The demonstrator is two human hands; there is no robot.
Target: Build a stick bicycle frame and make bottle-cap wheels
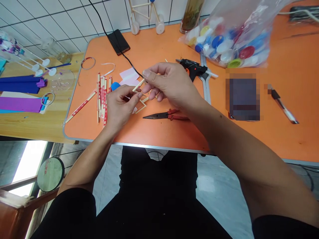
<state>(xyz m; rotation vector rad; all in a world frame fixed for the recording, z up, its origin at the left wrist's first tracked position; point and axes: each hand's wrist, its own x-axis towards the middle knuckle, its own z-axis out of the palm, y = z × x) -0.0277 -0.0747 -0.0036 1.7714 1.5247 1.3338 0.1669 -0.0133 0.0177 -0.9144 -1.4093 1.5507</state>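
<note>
My left hand [121, 104] is closed near the middle of the orange table, its thumb and fingers around a small frame of thin wooden sticks [142, 105]. My right hand [169, 83] is just above and to the right, thumb and forefinger pinched on a short wooden stick [138, 85] that reaches toward the left fingers. Fingers hide part of the frame, so I cannot tell whether the stick touches it. A blue bottle cap [115, 86] lies just behind my left hand, beside pink paper [129, 75]. Red-handled pliers [159, 115] rest below my right hand.
Chopsticks in red wrappers [99, 96] lie left. Behind my right hand sits a black glue gun [193, 67]. A bag of bottle caps [229, 43], a wheeled stick model [141, 6], a black phone-like slab [118, 42] with a cable across it, and a pen [284, 105] surround them.
</note>
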